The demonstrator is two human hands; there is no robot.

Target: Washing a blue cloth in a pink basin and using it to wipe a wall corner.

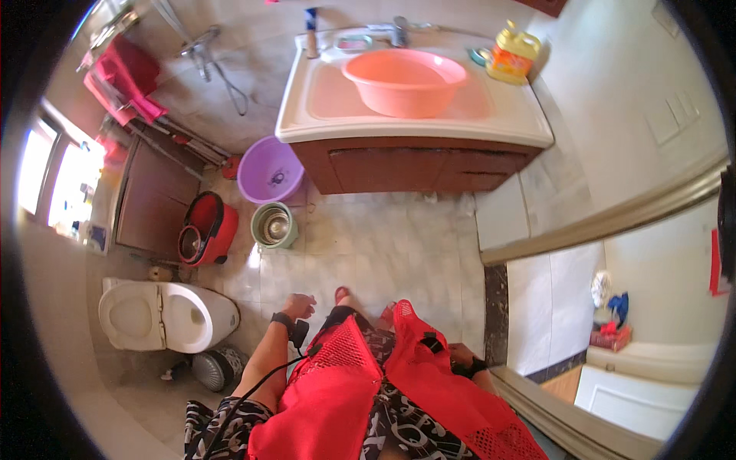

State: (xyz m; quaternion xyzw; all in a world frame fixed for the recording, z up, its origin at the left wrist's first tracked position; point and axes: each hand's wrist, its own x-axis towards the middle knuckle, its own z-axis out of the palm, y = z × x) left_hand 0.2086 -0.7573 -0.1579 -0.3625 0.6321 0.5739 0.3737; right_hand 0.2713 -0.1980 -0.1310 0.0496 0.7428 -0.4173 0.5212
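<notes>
My left hand [300, 307] hangs low in front of my body, its fingers loosely bent and apart, with nothing in it. A black band with a small box and a cable sits on that wrist. On the other side, my right hand [461, 354] hangs beside my red mesh vest [429, 360], which hides part of it; its fingers are too small and dark to read. Neither hand touches the bathroom things. Ahead, a pink basin [406, 96] rests in the white sink counter [307, 130] below a faucet [399, 32].
A yellow jug [512, 55] stands at the counter's right. On the floor to the left are a purple basin [257, 184], a green bucket [264, 239], a red mop bucket [222, 238], a toilet [222, 318] and a dark bin [218, 369]. A doorway with a dark threshold [496, 314] lies right.
</notes>
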